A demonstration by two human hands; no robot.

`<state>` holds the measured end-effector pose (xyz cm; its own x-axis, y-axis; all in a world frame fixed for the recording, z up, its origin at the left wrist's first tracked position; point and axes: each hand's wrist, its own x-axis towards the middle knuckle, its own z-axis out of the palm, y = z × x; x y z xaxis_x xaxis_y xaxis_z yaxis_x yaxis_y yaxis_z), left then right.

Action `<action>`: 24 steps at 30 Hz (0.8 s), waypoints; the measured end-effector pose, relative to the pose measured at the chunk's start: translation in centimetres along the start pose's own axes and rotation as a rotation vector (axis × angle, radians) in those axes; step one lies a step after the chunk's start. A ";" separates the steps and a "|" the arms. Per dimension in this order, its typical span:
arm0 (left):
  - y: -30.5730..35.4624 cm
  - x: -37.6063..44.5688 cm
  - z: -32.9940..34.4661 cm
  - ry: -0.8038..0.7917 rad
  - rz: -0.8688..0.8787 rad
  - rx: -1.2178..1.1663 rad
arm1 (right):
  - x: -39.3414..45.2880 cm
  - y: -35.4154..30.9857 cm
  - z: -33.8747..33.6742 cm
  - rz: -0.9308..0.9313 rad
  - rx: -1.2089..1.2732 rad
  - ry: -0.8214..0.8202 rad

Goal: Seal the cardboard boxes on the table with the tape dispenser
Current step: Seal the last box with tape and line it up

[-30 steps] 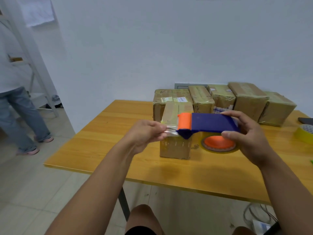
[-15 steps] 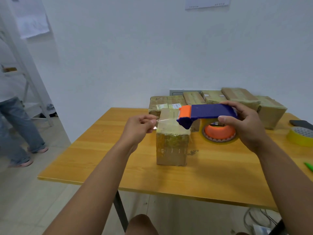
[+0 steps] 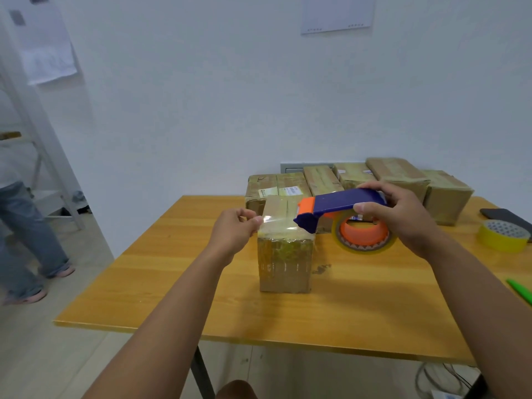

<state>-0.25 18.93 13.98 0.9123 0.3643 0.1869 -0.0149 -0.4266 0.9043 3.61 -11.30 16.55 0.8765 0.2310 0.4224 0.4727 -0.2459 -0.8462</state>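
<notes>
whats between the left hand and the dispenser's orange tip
In the head view, a pulled-out strip of clear tape spans from left hand to tape dispenser, above the front box.

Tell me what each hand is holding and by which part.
The right hand grips the tape dispenser by the back end of its blue body. The left hand pinches the free end of the clear tape above the front box.

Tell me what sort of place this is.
Probably a small packing or shipping room, plain and office-like. A row of taped cardboard boxes stands on a wooden table against a bare white wall, a spare yellow tape roll lies there, and the right hand holds a tape dispenser.
</notes>
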 end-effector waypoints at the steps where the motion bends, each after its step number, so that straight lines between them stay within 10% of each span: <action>1: -0.1 0.1 0.1 0.005 -0.003 0.039 | 0.2 0.0 0.1 0.008 -0.011 -0.005; 19: -1.8 -0.7 0.9 0.045 -0.021 0.249 | 0.0 1.4 1.2 0.083 -0.126 -0.063; 24: -3.3 -2.3 1.8 0.096 0.407 0.271 | -0.1 1.8 1.1 0.100 -0.088 -0.055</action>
<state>-1.55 18.05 9.92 0.8127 0.1921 0.5501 -0.2438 -0.7453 0.6205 4.31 -10.70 14.58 0.9143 0.2519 0.3172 0.3919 -0.3515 -0.8502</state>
